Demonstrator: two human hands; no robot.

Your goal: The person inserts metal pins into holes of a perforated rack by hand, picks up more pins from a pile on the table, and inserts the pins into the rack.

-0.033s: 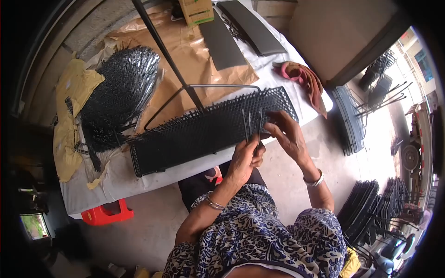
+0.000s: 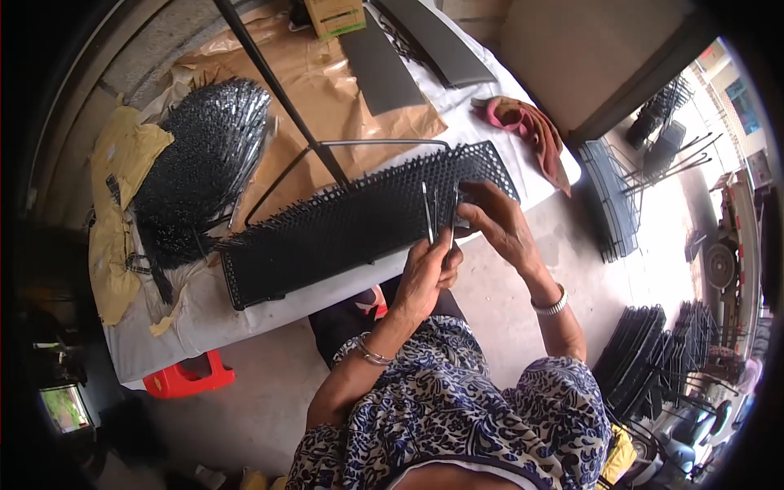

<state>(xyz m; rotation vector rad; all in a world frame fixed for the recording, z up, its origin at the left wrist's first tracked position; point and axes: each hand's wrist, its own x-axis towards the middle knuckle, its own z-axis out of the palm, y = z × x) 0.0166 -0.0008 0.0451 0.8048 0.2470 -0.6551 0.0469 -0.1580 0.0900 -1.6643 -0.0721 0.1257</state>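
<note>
My left hand point(image 2: 426, 276) is closed around a few thin, dark, shiny strips point(image 2: 429, 214) that stick up from its fingers. My right hand point(image 2: 502, 227) has thumb and fingertips drawn together at the upper end of the rightmost strip; the exact contact is partly hidden. Behind both hands lies a long black perforated panel point(image 2: 318, 245), its far edge lined with many short upright pieces. A large heap of similar shiny black strips point(image 2: 200, 155) rests on the left of the table.
A black pole point(image 2: 282, 90) with a bent frame slants over the white-covered table point(image 2: 188, 339). Brown paper point(image 2: 286, 65), a cardboard box point(image 2: 336, 16), dark flat panels point(image 2: 445, 45) and a reddish cloth point(image 2: 527, 135) lie beyond. A red stool point(image 2: 192, 377) stands below, black racks point(image 2: 637, 351) at right.
The view has shifted slightly, so the table appears a little farther left and up. My right fingertips have come closer to the rightmost strip. My left hand keeps its grip.
</note>
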